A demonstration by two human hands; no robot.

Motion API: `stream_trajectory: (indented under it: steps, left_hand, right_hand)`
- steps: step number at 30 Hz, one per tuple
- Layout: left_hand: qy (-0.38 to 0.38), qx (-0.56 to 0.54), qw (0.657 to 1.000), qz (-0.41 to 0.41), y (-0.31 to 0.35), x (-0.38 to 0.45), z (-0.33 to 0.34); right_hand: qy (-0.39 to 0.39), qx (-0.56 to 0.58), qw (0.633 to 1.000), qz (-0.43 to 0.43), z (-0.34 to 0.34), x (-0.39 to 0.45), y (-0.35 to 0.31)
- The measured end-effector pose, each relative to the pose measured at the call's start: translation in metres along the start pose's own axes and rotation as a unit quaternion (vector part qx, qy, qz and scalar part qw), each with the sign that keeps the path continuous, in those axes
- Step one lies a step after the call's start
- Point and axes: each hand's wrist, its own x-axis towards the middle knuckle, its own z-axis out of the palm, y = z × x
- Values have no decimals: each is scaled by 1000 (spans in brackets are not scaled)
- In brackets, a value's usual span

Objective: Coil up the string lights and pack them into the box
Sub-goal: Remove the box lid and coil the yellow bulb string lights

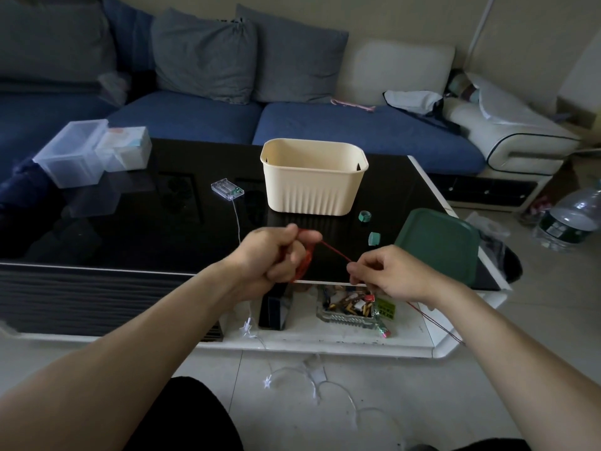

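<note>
My left hand is closed around a small coil of red string lights above the table's front edge. A taut red strand runs from that coil to my right hand, which pinches it; the rest trails down to the right past my forearm. A cream plastic box stands open and upright on the black table, behind my hands. A clear battery case lies left of the box, and its thin wire leads to white star lights lying on the floor.
Green lid leans at the table's right corner, two small green caps near it. Clear plastic containers stand at the far left. A glass tray of small items sits on the lower shelf. Blue sofa behind, water bottle on the floor at right.
</note>
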Motion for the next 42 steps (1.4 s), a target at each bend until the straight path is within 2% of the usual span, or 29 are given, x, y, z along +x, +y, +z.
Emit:
stream_trajectory:
  steps: [3, 5, 10, 13, 17, 20, 24, 28, 32, 34, 38, 40, 42]
  left_hand:
    - [78, -68, 995, 17, 5, 4, -9]
    - [97, -101, 990, 28, 8, 4, -11]
    - [49, -135, 988, 52, 10, 0, -7]
    - [40, -104, 992, 62, 5, 2, -6]
    - [19, -31, 999, 33, -4, 3, -7]
    - [-26, 5, 999, -35, -8, 2, -3]
    - [-100, 69, 987, -102, -12, -2, 4]
    - [-143, 165, 969, -117, -13, -8, 13]
    - [-205, 185, 953, -123, -14, -2, 6]
    - [-236, 178, 948, -116, -15, 0, 4]
    - [-297, 189, 927, -133, -14, -6, 9]
    - [-309, 197, 920, -137, -13, -8, 13]
    - [-307, 211, 918, -137, -13, -10, 16]
  right_hand:
    - [-49, -11, 997, 51, 0, -1, 10]
    - [-72, -42, 995, 62, 3, -1, 11]
    - [-121, -113, 986, 29, 18, 2, -6]
    - [-149, -133, 980, 2, 25, 0, -22]
    - [-162, -122, 978, -41, 32, -3, -39]
    - [-126, -85, 987, -59, 33, -5, -45]
    - [-19, -42, 995, -90, 29, -5, -46]
    - [59, -28, 992, -110, 26, -1, -39]
    - [103, -20, 988, -110, 23, 2, -30]
    - [78, 3, 993, -85, 19, 3, -27]
    - [-98, 52, 993, -35, 9, 2, -24]
    - [-127, 66, 989, -40, 8, 2, -21]
    - [-121, 91, 987, -45, 9, 1, -19]
